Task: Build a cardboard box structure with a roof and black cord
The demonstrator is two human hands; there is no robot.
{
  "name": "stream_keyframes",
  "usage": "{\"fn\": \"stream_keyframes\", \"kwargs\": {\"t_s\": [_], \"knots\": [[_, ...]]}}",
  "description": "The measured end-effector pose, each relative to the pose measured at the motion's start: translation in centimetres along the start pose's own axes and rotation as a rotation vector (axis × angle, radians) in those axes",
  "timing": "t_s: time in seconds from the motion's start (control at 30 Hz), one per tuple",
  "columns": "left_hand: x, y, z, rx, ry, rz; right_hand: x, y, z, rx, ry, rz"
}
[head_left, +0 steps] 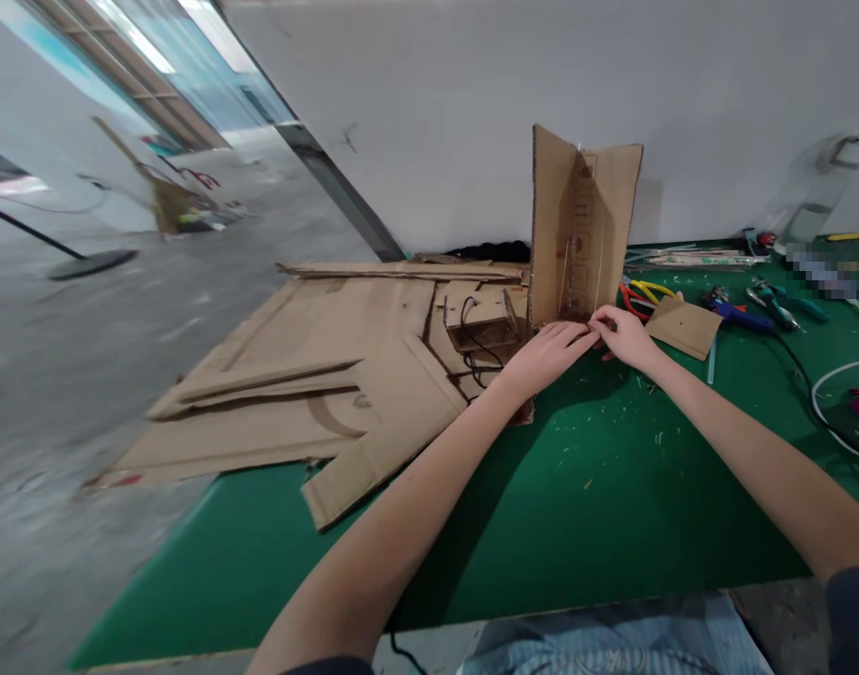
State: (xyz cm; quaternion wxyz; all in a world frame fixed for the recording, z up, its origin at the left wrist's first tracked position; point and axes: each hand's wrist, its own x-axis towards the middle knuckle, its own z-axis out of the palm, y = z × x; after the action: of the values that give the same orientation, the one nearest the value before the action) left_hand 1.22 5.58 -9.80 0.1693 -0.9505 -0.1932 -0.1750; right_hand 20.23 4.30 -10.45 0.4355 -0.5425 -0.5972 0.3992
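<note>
A folded piece of cardboard (580, 225) stands upright at the back of the green table, its two panels meeting in a V. Thin clear strands run down its inner side. At its bottom edge my left hand (552, 354) lies palm down, fingers together and closed on the cardboard; its thumb is hidden. Close against those fingertips, my right hand (621, 337) is closed in a pinch at the same bottom edge. What sits between its fingertips is too small to make out. Left of my hands is a small cardboard box (480, 319) with a black cable.
Flat cardboard sheets (359, 319) cover the table's left side and overhang it. On the right lie a small cardboard square (685, 326), yellow-handled pliers (651, 289), a blue glue gun (745, 317) and cables. Scraps dot the green tabletop (612, 506). A white wall (436, 122) stands behind.
</note>
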Motion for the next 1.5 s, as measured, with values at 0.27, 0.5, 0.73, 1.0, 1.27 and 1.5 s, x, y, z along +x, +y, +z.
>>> {"fn": "stream_keyframes", "kwargs": {"t_s": [0.27, 0.5, 0.73, 1.0, 1.27, 1.5], "knots": [[0.39, -0.06, 0.09, -0.02, -0.025, -0.047, -0.32, 0.13, 0.37, 0.014, 0.001, -0.026], [0.68, 0.22, -0.2, 0.036, -0.064, -0.069, -0.39, 0.41, 0.53, -0.007, 0.012, -0.056], [0.77, 0.32, -0.23, 0.077, -0.094, -0.045, -0.5, 0.3, 0.33, -0.045, 0.027, -0.103], [0.93, 0.47, -0.31, 0.133, -0.102, -0.025, -0.33, 0.5, 0.34, -0.048, 0.023, -0.1], [0.86, 0.38, -0.07, 0.156, -0.08, -0.031, -0.28, 0.62, 0.39, -0.051, 0.036, -0.113], [0.89, 0.42, -0.17, 0.161, -0.05, -0.033, -0.46, 0.33, 0.49, -0.057, 0.048, -0.118]]}}
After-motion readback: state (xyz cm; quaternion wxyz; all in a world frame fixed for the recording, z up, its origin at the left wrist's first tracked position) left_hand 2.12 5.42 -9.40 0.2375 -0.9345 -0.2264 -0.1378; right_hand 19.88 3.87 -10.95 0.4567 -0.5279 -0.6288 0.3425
